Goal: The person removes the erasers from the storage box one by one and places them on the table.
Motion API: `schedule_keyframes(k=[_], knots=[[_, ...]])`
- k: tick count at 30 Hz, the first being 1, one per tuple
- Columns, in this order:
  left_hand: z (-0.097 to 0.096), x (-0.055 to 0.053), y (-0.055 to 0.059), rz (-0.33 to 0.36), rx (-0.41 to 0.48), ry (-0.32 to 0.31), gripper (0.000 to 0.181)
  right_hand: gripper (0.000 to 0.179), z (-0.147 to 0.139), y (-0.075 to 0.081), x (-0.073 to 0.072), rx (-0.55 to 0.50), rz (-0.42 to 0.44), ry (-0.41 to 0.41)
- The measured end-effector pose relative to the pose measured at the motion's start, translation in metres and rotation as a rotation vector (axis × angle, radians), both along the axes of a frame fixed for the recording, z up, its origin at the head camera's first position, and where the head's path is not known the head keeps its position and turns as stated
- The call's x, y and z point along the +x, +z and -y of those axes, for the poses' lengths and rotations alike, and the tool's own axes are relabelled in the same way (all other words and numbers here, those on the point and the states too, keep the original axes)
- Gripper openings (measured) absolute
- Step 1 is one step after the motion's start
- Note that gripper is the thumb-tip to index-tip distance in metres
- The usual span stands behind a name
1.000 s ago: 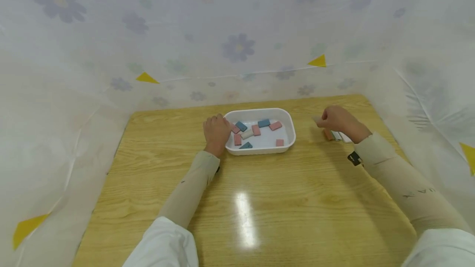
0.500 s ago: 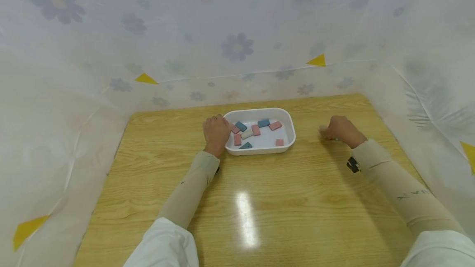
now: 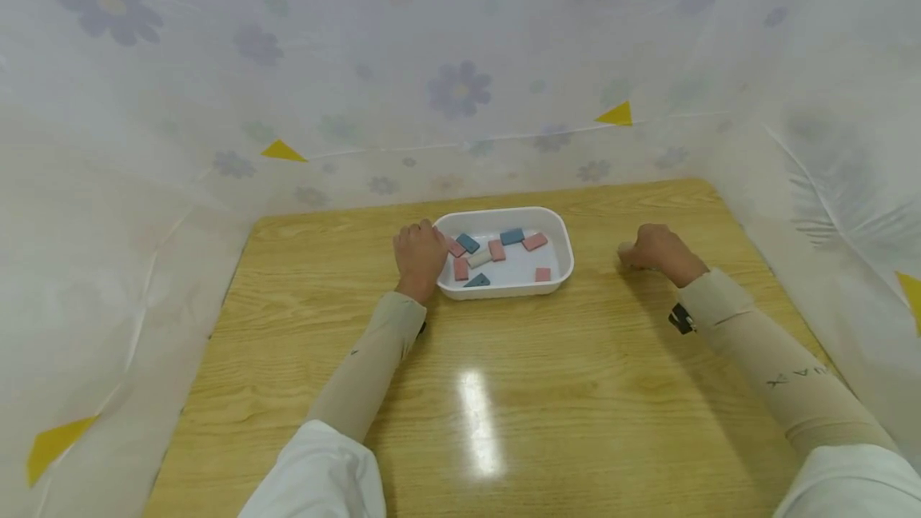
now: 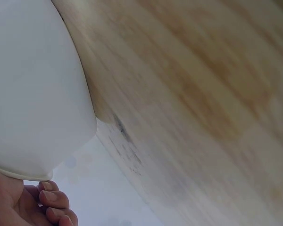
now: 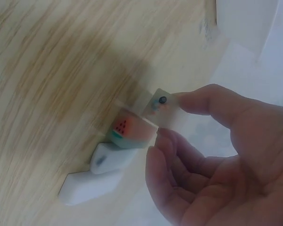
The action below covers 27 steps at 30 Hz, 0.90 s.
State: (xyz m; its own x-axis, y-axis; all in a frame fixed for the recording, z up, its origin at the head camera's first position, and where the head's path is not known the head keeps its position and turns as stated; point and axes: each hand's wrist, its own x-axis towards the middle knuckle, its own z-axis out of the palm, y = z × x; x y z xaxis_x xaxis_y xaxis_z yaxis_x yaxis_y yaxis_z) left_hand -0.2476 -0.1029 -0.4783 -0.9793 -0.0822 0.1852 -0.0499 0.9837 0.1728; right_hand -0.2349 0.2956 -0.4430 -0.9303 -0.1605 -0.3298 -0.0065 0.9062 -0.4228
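Observation:
My left hand [image 3: 420,258] grips the left end of a white plastic tray [image 3: 504,292], its fingers bent at the rim. In the left wrist view those fingertips [image 4: 52,197] show beside the tray's rim. Pink, blue and whitish erasers lie loose in the tray, among them a pink eraser [image 3: 543,274] at the right. Over the table's right side, my right hand [image 3: 660,253] pinches a small pale printed eraser [image 5: 159,106] between thumb and fingers. Close beside it is a watermelon-print eraser [image 5: 127,129], then a white one [image 5: 111,157] and another white block [image 5: 89,187], in a row.
The wooden table [image 3: 547,390] has a pale floral sheet [image 3: 460,38] behind it and along both sides. Yellow triangles, such as one yellow triangle [image 3: 616,114] at the back, are on the sheet. A bright light reflection lies on the near tabletop.
My right hand has come down and slightly right with the pale eraser, and now hides the row of erasers from the head view. The left hand stays at the tray.

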Motion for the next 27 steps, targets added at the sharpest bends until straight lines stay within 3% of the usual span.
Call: schedule_keyframes(k=[21,27], knots=[[0.001,-0.002,-0.002,0.008,0.024,0.0,0.034,0.034,0.009,-0.01,0.005,-0.008,-0.021,-0.015],[0.001,-0.002,-0.003,-0.01,0.02,-0.005,0.034,0.042,0.02,0.003,0.001,0.069,-0.144,0.052]])
